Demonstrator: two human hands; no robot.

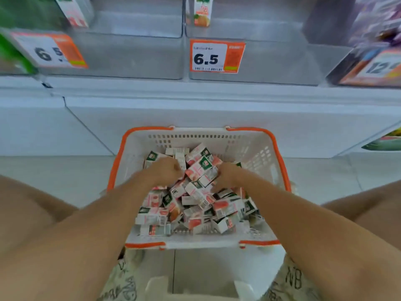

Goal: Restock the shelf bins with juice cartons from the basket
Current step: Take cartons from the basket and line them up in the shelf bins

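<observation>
Cardboard juice cartons (200, 168) look light, stiff and crushable, so we grip their flat sides, left hand (166, 170) and right hand (225, 175) both curled on cartons in the basket (280, 161).

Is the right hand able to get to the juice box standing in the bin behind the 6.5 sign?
Probably yes. The right hand is down among the cartons in the basket now, but nothing blocks the way up to that juice box, and the bin is open on top.
</observation>
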